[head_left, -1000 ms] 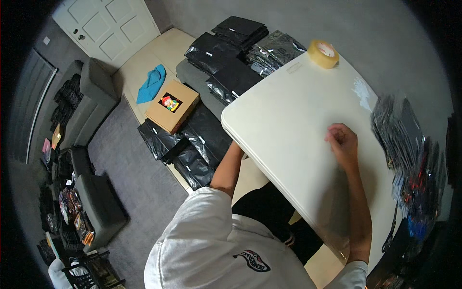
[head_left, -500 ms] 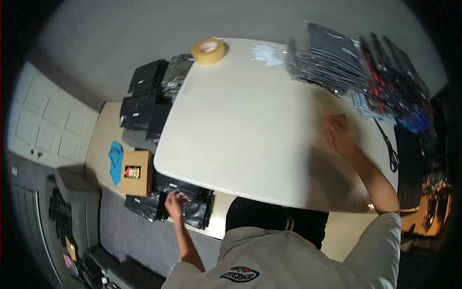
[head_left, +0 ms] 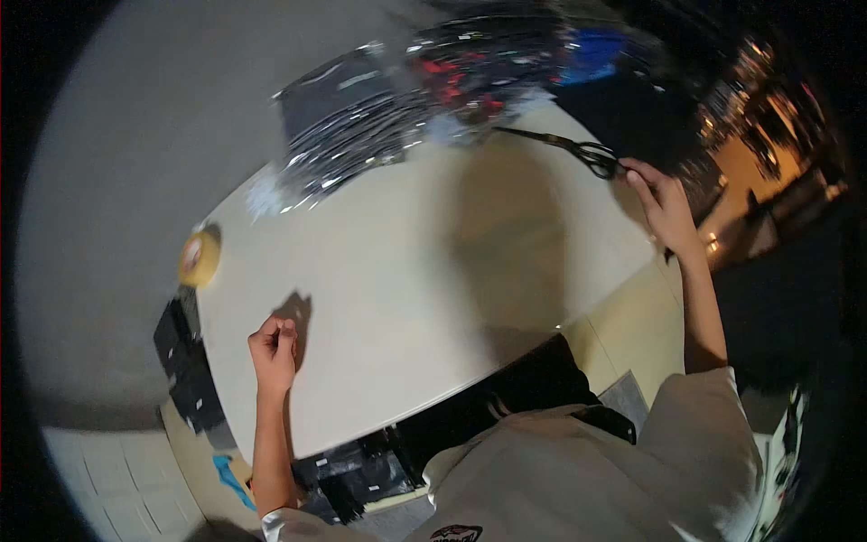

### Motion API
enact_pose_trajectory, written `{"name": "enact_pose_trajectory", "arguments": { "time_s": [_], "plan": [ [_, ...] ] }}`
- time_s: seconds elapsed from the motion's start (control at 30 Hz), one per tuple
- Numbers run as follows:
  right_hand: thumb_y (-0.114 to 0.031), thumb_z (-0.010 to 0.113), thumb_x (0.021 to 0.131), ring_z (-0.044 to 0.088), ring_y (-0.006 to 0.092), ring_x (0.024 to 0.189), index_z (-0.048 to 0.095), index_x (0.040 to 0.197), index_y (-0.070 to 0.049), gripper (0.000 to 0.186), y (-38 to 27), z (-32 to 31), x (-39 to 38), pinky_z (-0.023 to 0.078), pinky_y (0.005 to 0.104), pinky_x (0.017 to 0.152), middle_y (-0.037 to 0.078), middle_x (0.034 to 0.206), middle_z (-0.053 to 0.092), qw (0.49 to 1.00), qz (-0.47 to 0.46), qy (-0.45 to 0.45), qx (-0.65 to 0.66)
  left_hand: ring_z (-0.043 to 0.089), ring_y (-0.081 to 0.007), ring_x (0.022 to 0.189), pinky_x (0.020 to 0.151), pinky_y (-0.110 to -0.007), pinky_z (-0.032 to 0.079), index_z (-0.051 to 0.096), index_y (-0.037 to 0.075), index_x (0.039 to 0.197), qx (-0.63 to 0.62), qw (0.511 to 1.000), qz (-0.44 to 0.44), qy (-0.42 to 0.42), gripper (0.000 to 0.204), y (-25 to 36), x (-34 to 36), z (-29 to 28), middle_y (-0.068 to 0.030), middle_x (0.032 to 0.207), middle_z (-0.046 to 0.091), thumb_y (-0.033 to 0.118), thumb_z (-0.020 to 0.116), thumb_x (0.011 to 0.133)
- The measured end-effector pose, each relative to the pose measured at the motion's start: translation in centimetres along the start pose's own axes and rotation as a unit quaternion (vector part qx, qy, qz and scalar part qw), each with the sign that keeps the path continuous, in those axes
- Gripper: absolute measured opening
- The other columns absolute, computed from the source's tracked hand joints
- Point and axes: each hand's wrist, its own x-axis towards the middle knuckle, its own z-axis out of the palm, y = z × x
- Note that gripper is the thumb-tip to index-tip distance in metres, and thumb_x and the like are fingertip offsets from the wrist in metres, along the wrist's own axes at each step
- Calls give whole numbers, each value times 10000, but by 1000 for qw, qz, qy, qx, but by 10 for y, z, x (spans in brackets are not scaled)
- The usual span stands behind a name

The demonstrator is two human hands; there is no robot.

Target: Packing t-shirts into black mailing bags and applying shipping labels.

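At the table's right edge, my right hand [head_left: 666, 206] has its thumb and index finger closed at the handle end of a pair of black scissors [head_left: 591, 155]. The scissors lie on the white table [head_left: 379, 271], blades pointing toward wrapped packs at the far side. Over the table's left part, my left hand [head_left: 274, 352] is curled into a loose fist and casts a shadow beside it. Whatever may be inside that fist is hidden.
Stacked clear-wrapped dark garments [head_left: 348, 126] stand along the far edge, with red and black packs [head_left: 479, 72] and a blue one [head_left: 591, 54] beyond. A yellow tape roll [head_left: 200, 259] stands at the left corner. Black packages [head_left: 361, 470] are below the near edge.
The view has turned to the right. My right hand has moved from above the table to the scissors' handles. My left hand has risen from the black packages below to over the table.
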Motion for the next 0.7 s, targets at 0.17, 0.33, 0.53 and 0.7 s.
{"name": "enact_pose_trajectory", "arguments": {
  "time_s": [0.17,0.33,0.53,0.7],
  "plan": [
    [-40,671,907,751,330,810,767,1096,5,216,89,-62,-30,577,394,748,218,982,761,989,32,36,-141,372,-57,647,575,-251,330,496,13,697,-1,989,147,-20,375,-16,92,39,43,636,451,136,614,1031],
    [-36,701,844,750,366,853,772,1023,-10,195,146,-98,-60,599,425,777,222,949,759,971,89,34,-217,346,-106,625,548,-302,323,443,-3,729,167,961,220,-24,364,13,107,50,-38,608,392,142,646,995],
    [-212,740,856,744,377,841,782,937,-60,177,153,-75,-116,607,448,784,194,905,758,907,216,-165,-322,304,-115,608,533,-318,288,405,7,713,132,969,204,-42,394,1,111,53,-46,598,355,131,647,998],
    [-345,719,906,739,357,745,780,804,-76,294,147,-45,-146,605,453,731,164,788,746,897,186,-166,-364,310,-115,606,536,-317,290,430,-4,711,117,969,214,-42,387,2,107,53,-33,590,386,136,637,1006]
  ]
}}
